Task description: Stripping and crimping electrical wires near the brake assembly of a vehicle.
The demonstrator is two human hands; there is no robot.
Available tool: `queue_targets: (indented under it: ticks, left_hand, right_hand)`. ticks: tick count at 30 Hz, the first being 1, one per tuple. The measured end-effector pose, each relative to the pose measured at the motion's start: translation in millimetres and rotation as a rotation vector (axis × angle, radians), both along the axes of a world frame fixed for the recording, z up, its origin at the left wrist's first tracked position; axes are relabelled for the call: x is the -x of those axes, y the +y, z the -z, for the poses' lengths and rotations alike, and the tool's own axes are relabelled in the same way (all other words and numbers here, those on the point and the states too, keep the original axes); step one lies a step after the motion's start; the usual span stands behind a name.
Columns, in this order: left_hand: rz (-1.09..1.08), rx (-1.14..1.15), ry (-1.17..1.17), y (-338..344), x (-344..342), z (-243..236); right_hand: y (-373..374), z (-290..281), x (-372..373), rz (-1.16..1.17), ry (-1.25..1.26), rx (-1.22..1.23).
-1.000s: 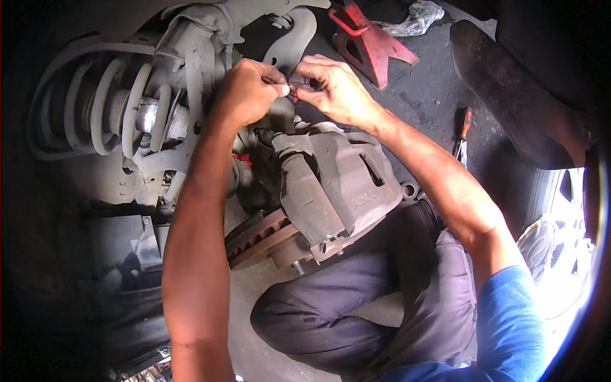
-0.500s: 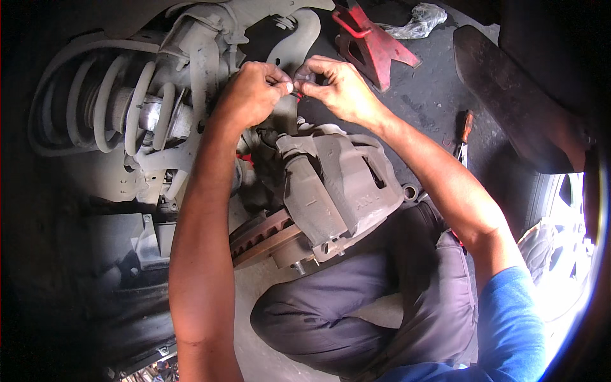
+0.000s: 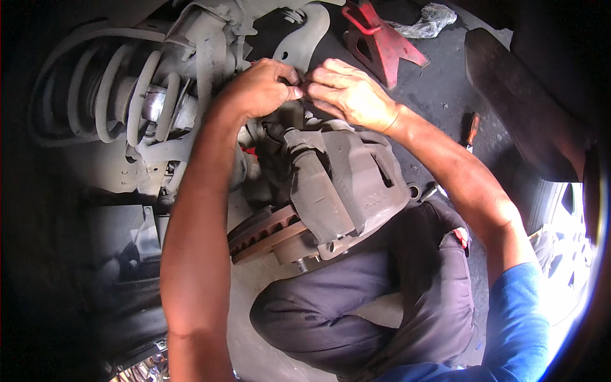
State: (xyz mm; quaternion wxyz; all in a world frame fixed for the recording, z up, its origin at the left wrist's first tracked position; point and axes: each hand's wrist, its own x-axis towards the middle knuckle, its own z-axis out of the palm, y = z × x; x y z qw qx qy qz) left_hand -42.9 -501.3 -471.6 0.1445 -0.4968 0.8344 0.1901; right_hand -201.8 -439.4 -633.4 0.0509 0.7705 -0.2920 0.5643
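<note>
Above the grey brake caliper (image 3: 375, 172), my left hand (image 3: 264, 89) and my right hand (image 3: 353, 95) almost meet at their fingertips. The thumb and index finger of my left hand are pinched together; what lies between them is too small or hidden. My right hand shows its back, fingers curled and pressed toward the left ones, hiding anything they grip. Just beyond my hands runs a curved grey suspension arm (image 3: 304, 38). Below the caliper the rusty-edged brake disc (image 3: 264, 239) sticks out, with wheel studs on its hub.
A coil spring (image 3: 145, 95) around a shock absorber stands to the left. On the dark floor at the right are a red jack stand (image 3: 385, 51), crumpled clear plastic (image 3: 429, 20) and an orange-handled tool (image 3: 472, 129). A wheel (image 3: 566, 235) stands at the far right.
My right hand has turned over, from an open-looking pinch to its back showing, and has come lower. The whole view has shifted slightly, moving the parts a little right.
</note>
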Motion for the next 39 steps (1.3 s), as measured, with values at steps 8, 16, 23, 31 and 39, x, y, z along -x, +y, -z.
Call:
queue_targets:
  ticks: [8, 16, 23, 31, 39]
  left_hand:
    - [0.012, 0.031, 0.118, -4.5, -6.8, 10.6]
    - [0.025, 0.039, 0.104, 3.4, -0.8, 11.0]
    - [-0.003, -0.037, 0.122, 2.5, -0.4, 12.2]
    - [-0.014, -0.038, 0.131, 0.8, -1.4, 13.9]
    - [-0.001, -0.014, 0.013, 0.4, 2.3, 11.7]
  right_hand:
    - [5.0, 7.5, -9.6, -0.339, -0.683, -0.668]
    - [1.7, -7.1, 3.5, -0.787, -0.972, -1.345]
    - [-3.9, -4.8, -1.0, -0.758, -0.887, -1.284]
    - [-6.6, -4.8, -6.9, -0.600, -0.794, -1.074]
    - [1.3, 0.5, -6.5, -0.157, -0.224, -0.264]
